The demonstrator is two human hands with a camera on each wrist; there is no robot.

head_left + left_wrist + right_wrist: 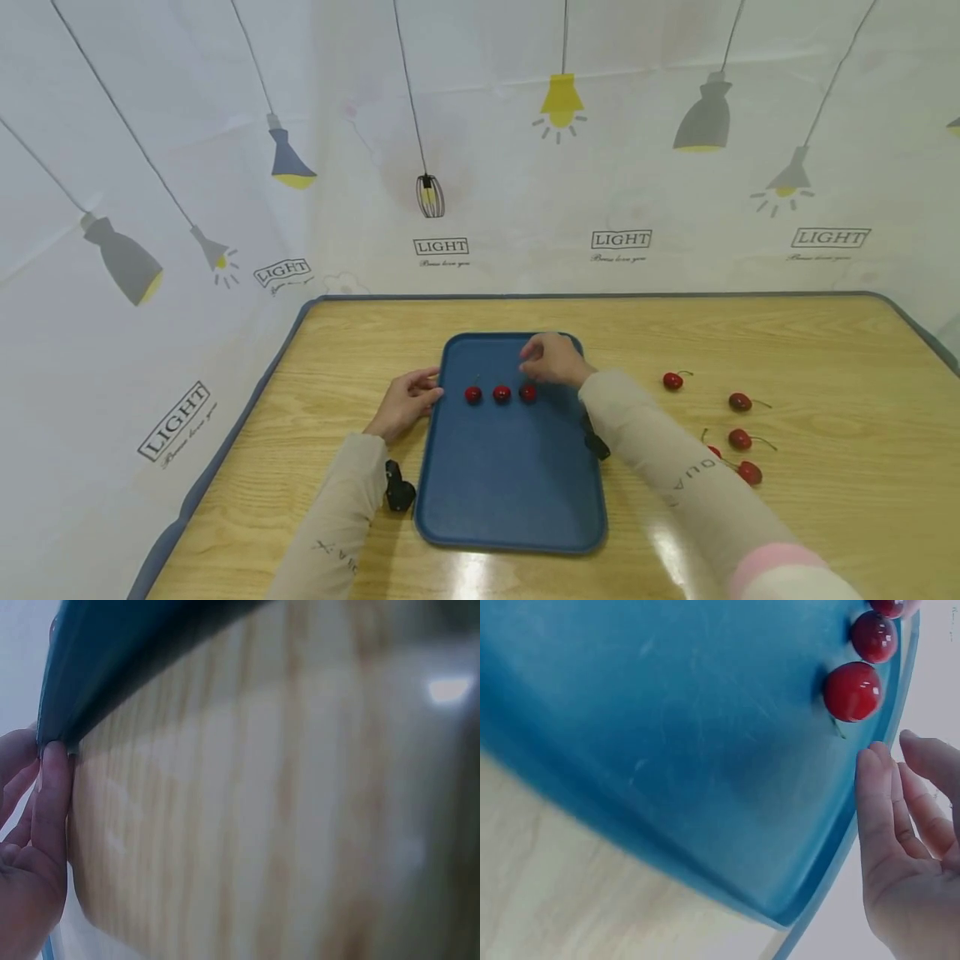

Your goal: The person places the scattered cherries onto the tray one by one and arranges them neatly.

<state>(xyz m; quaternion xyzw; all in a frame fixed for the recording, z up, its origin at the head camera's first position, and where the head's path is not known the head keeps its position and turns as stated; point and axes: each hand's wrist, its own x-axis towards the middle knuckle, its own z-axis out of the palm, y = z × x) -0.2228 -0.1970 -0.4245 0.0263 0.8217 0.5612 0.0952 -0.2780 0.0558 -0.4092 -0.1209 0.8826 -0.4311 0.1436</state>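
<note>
A blue rectangular tray (510, 492) lies lengthwise on the table. Three dark red cherries form a row across its far half: a left cherry (472, 395), a middle cherry (502, 394) and a right cherry (528, 392). My left hand (405, 406) holds the tray's left rim, thumb and fingertips at the edge; the left wrist view shows them against the blue rim (64, 690). Just beyond the right cherry, my right hand (553, 358) hovers over the tray. Its thumb and fingers are apart with nothing between them, close to the nearest cherry (853, 691) and its short green stem.
Several loose cherries with stems lie on the wooden table (840, 358) right of the tray, among them a far cherry (672, 381) and a near cherry (750, 472). My right sleeve (675, 450) partly covers one. A lamp-printed white curtain (495, 150) hangs behind the table.
</note>
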